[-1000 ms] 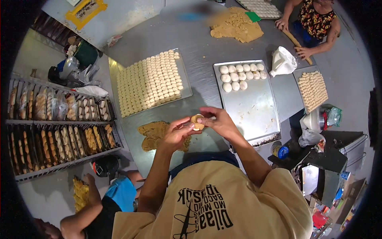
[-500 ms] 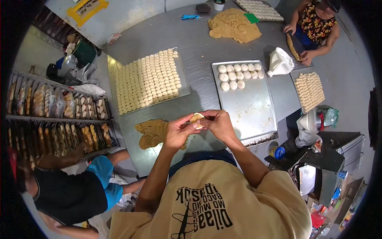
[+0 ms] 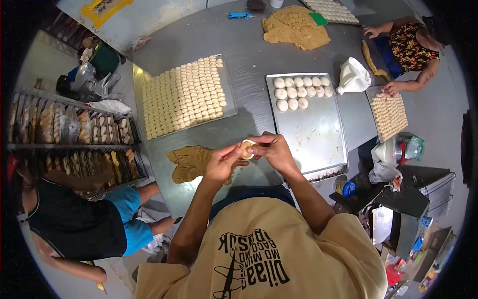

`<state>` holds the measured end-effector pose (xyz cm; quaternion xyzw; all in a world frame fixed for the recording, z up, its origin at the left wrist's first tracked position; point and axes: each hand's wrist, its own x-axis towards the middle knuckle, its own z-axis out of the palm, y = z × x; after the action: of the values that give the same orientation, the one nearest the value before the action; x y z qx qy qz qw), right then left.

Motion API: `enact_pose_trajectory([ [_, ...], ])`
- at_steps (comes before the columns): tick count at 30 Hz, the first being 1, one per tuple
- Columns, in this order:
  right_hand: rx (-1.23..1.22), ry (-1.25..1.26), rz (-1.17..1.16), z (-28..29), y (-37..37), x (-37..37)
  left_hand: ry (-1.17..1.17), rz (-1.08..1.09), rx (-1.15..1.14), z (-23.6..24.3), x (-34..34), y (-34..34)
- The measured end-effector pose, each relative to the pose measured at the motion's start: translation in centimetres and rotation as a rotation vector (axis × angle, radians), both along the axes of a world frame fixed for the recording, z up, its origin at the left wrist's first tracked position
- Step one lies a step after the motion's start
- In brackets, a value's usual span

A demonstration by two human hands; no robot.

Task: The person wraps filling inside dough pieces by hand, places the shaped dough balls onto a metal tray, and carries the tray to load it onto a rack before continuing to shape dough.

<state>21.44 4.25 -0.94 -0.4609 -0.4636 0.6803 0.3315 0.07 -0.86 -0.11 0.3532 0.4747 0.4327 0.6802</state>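
Co-worker's hand (image 3: pixel 393 88) reached upper-right tray (image 3: pixel 371 91); mid-frame, fingers of left hand (image 3: pixel 221 163) and right hand (image 3: pixel 273 151) pinched dough (image 3: pixel 246 149); I favoured even pressure.

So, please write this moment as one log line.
left hand: holds dough piece | right hand: same piece | beside left hand: brown mound | ahead right: tray with round dough balls

**A Bakery Workroom in Use**

This room is serving as a production bakery. A broad metal counter (image 3: pixel 249 65) is carrying pale dough pieces (image 3: pixel 184 97) in close rows on the left, white dough balls (image 3: pixel 301 91) on a metal tray (image 3: pixel 311 137) to the right, and a tan mound (image 3: pixel 294 30) at the far side. A rack (image 3: pixel 74 146) at the left is holding browned breads (image 3: pixel 48 124). The left hand (image 3: pixel 222 163) and right hand (image 3: pixel 274 152) are gripping a dough round (image 3: pixel 246 149) at the near side.
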Motion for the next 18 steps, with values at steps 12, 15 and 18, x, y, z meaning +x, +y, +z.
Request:
enact_pose_trajectory([
  [12,-0.053,0.05,-0.028,0.7,0.6,-0.2,-0.117,0.013,-0.012,-1.5,-1.0,2.0],
  [15,-0.098,0.012,0.018,2.0,1.4,-0.5,-0.15,-0.011,-0.037,-1.4,-1.1,2.0],
  [18,-0.087,-0.035,0.031,2.3,1.6,-0.6,-0.127,-0.006,-0.048,-1.9,-0.8,2.1],
])
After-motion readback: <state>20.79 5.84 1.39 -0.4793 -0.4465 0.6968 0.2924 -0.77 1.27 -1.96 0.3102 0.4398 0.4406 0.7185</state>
